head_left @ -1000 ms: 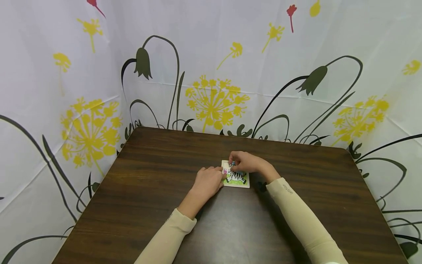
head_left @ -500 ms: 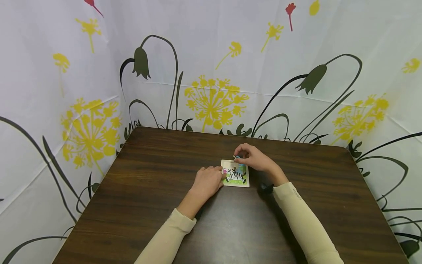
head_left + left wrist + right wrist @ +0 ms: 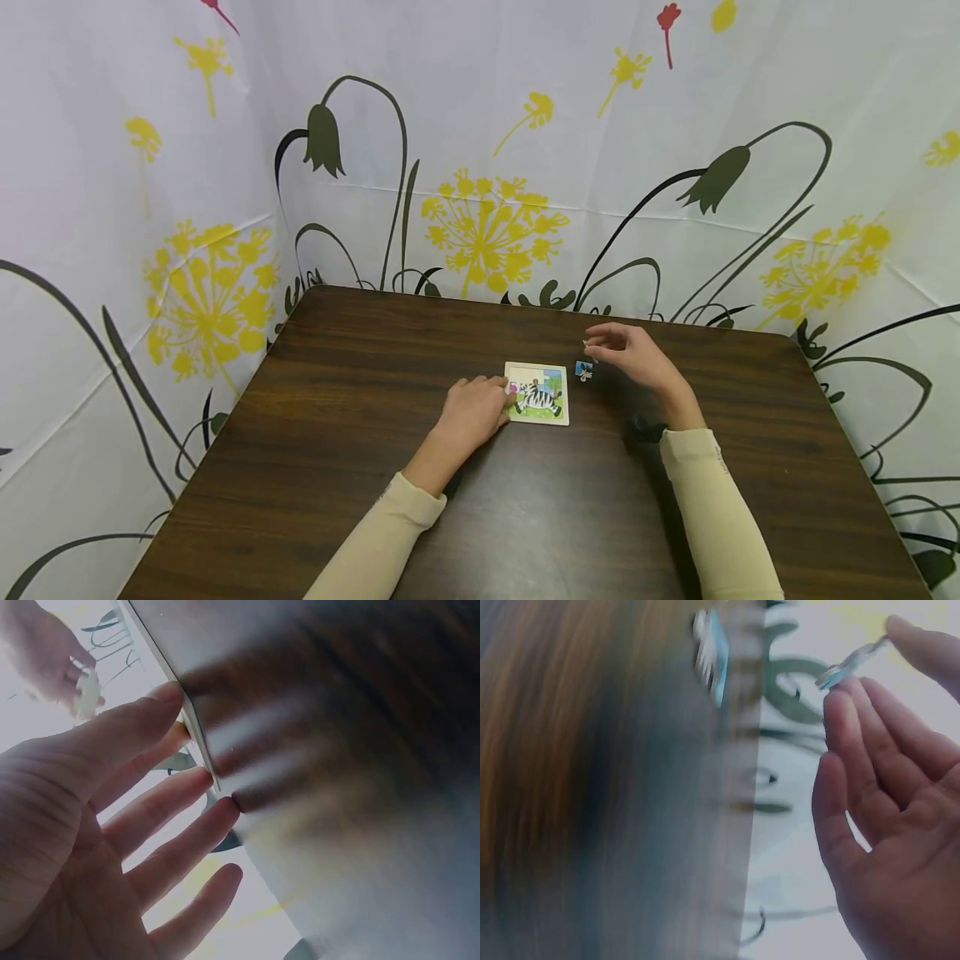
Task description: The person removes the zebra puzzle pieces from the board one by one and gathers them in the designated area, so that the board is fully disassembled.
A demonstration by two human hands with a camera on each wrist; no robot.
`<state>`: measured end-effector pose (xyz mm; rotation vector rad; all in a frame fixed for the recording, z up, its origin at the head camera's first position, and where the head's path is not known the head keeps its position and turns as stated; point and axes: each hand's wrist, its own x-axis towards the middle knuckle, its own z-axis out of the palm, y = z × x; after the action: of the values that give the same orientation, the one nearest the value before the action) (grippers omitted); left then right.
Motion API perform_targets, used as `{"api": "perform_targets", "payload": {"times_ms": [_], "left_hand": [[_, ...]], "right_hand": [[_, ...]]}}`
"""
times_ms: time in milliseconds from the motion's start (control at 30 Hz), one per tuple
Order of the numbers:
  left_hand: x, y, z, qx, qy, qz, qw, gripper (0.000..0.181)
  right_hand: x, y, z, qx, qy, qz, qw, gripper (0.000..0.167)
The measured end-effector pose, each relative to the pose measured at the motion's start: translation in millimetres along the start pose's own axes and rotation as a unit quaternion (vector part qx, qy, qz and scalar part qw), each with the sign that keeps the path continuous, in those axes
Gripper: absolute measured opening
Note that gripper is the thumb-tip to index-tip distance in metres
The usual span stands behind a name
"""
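My right grip (image 3: 632, 357) pinches flat blue-white puzzle piece (image 3: 850, 664) right of square cream-bordered zebra board (image 3: 540, 398), which straight-fingered left grip (image 3: 471, 408) seemingly steadies.

This is a space screened off by cloth (image 3: 465, 58), and whether it lies in a home, an office or a lab cannot be told. The cloth, white and creased, printed with yellow seed heads (image 3: 486, 237), red blossoms (image 3: 667, 17) and drooping dark green bellflowers (image 3: 324, 140), rises behind the counter (image 3: 555, 508) and along its left and right sides. The counter's top is dark wood grain with rounded far corners.
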<state>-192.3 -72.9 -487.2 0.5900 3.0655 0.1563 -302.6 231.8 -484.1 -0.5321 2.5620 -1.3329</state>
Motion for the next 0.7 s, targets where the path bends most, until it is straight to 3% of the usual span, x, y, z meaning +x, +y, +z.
{"api": "perform_targets", "payload": {"times_ms": [167,333,700], "left_hand": [[-0.5,-0.6,-0.8,-0.012,0.000,0.004,0.9999,0.029],[-0.4,-1.7,-0.9,-0.014,-0.007,0.008,0.9999,0.031],[1.1,-1.6,-2.5,-0.010,-0.026,0.002,0.9996,0.034]], "right_hand": [[-11.8,12.8,-7.5,-0.073,-0.004,0.022,0.9971,0.037],[-15.4,22.5,-2.1,-0.132,-0.026,0.036,0.9902,0.032],[-14.5,25.2,3.3,-0.159,-0.016,0.041,0.9863,0.031]]}}
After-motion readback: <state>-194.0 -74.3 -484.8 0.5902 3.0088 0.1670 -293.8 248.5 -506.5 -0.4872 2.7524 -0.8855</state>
